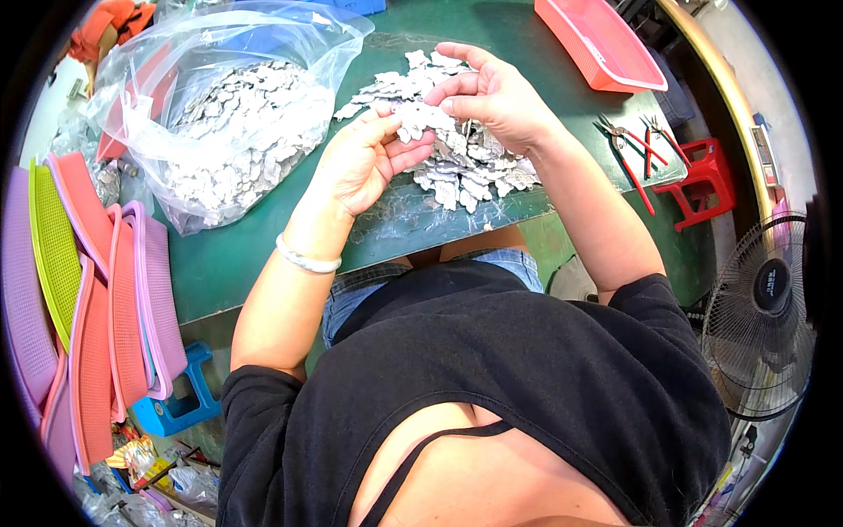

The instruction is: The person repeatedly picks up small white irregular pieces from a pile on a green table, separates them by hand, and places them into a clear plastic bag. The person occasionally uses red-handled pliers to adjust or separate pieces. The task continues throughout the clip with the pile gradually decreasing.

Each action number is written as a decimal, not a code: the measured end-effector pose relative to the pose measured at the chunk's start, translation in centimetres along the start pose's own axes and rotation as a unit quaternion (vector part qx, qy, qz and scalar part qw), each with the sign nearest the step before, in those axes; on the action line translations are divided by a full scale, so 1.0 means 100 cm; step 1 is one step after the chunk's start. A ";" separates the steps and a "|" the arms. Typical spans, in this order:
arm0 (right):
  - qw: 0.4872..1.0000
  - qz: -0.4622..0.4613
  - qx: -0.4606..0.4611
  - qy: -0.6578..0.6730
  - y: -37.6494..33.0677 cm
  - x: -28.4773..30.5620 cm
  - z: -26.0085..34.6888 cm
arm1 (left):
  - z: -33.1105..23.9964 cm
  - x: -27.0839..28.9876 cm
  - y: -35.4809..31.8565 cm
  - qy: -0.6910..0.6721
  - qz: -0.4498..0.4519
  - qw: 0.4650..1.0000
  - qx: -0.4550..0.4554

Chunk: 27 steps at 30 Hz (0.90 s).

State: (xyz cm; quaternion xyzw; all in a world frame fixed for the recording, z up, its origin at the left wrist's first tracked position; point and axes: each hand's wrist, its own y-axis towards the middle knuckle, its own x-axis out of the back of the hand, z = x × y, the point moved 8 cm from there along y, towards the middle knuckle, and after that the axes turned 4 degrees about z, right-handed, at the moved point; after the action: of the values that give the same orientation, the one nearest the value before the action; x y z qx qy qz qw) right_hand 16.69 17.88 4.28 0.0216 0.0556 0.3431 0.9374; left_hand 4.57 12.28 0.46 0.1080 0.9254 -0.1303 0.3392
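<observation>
My left hand (pixel 364 165) holds a flat, silvery-grey metal piece (pixel 414 121) with a wavy outline between its thumb and fingers. At the right edge of that piece, my right hand (pixel 500 104) has its thumb and a finger pinched together, and its index finger reaches above them. Whatever sits in that pinch is too small to make out. Beneath both hands spreads a loose pile of similar metal pieces (pixel 470 171) on the green table (pixel 263 263). To the left, a clear plastic bag (pixel 338 53) stands open with many more metal pieces (pixel 255 132) inside.
A pink-red plastic basket (pixel 606 44) lies at the table's far right. Red-handled pliers (pixel 628 158) and a second pair (pixel 667 140) rest nearby. Stacked coloured baskets (pixel 92 290) rise at the left, above a blue stool (pixel 189 400). A red stool (pixel 707 184) and fan (pixel 764 316) stand right.
</observation>
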 end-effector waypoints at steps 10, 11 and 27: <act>1.000 -0.013 0.024 0.000 0.000 -0.003 0.007 | 0.003 0.001 -0.003 -0.017 0.016 1.000 0.015; 1.000 -0.011 0.027 -0.003 0.000 -0.005 0.008 | 0.003 0.000 -0.004 -0.022 0.014 1.000 0.017; 0.999 0.001 0.045 -0.010 0.004 -0.022 0.009 | 0.005 0.003 -0.015 -0.051 0.008 0.999 0.009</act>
State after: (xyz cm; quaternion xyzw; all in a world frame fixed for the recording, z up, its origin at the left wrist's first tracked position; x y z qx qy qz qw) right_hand 14.86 16.76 5.40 0.0670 0.0611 0.3406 0.9358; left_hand 4.23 10.79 0.13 0.1119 0.9049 -0.1411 0.3857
